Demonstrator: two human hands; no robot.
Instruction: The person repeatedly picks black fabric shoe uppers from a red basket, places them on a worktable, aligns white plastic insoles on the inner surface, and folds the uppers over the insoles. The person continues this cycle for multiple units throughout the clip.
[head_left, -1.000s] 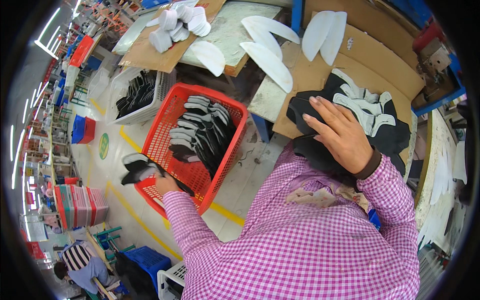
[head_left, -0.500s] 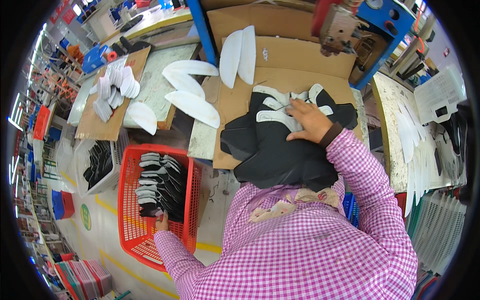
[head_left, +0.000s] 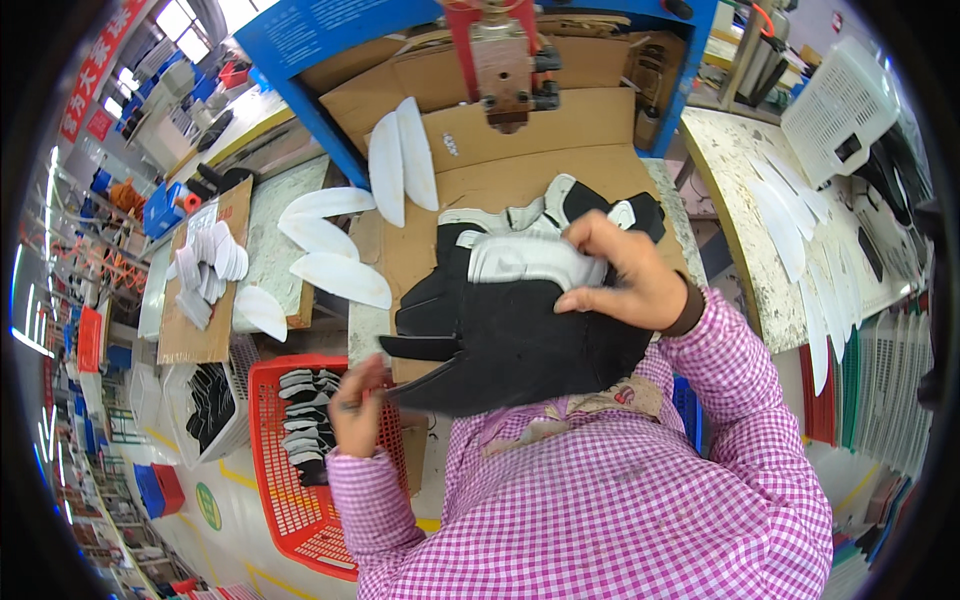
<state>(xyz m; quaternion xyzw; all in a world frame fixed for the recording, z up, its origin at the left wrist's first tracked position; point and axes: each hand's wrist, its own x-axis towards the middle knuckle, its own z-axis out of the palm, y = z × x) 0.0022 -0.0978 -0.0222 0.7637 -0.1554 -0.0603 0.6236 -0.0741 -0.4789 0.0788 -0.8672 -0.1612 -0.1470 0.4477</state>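
A pile of flat black pieces with white padded edges, which look like shoe uppers [head_left: 425,305], lies on the cardboard-covered worktop. My right hand [head_left: 640,280] pinches the white edge of the top black piece [head_left: 540,335] between thumb and fingers, and this piece is lifted at a slant toward my body. At its left tip is my left hand [head_left: 358,408], fingers bent and smeared by motion; whether they grip the tip I cannot make out. Below that hand stands a red basket [head_left: 290,510] with a row of similar black-and-white pieces [head_left: 305,425].
A blue-framed machine with a metal head [head_left: 505,80] rises behind the pile. White crescent-shaped sheets [head_left: 345,280] lie to the left, with a stack of small white pieces [head_left: 210,265] on cardboard. On the right table [head_left: 740,220] are more white sheets and a white crate [head_left: 840,110].
My left hand has come up out of the red basket to the pile's left side. My right hand, flat on the pile before, now pinches the top piece and lifts it. The view has shifted.
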